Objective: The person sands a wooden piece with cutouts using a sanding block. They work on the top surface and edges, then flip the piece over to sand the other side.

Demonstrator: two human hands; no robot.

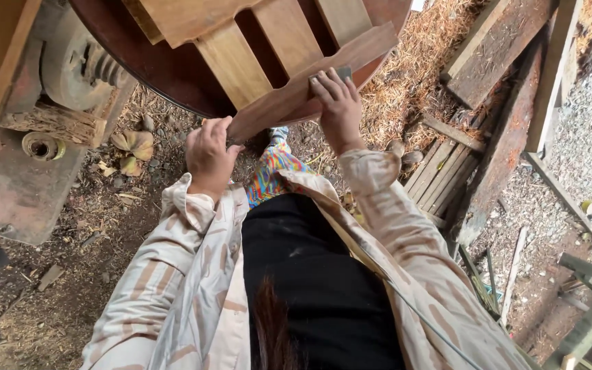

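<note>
Head view shows me looking straight down past my own striped sleeves at a shaped wooden slat that I hold slanted across the front of a round dark-brown tabletop. My left hand is curled around the slat's lower end, fingers wrapped over its top edge and closed tight on the wood. My right hand lies higher up the slat, palm down and fingers spread almost flat, pressing a small grey sanding block against the face of the wood; only a corner of the block shows just beyond my fingertips. I judge the step in hand to be rubbing down the slat's surface, with the left hand steadying and the right hand doing the pressing. The next stroke calls for even pressure along the grain while the left grip keeps the slat from twisting. Both wrists are bent forward, forearms reaching out from the body, right arm stretched farther than the left. Beyond my fingers lighter slats rest on the tabletop; below them lie wood shavings and dirt, and to the right of my right-hand fingers old planks lie on the ground.
</note>
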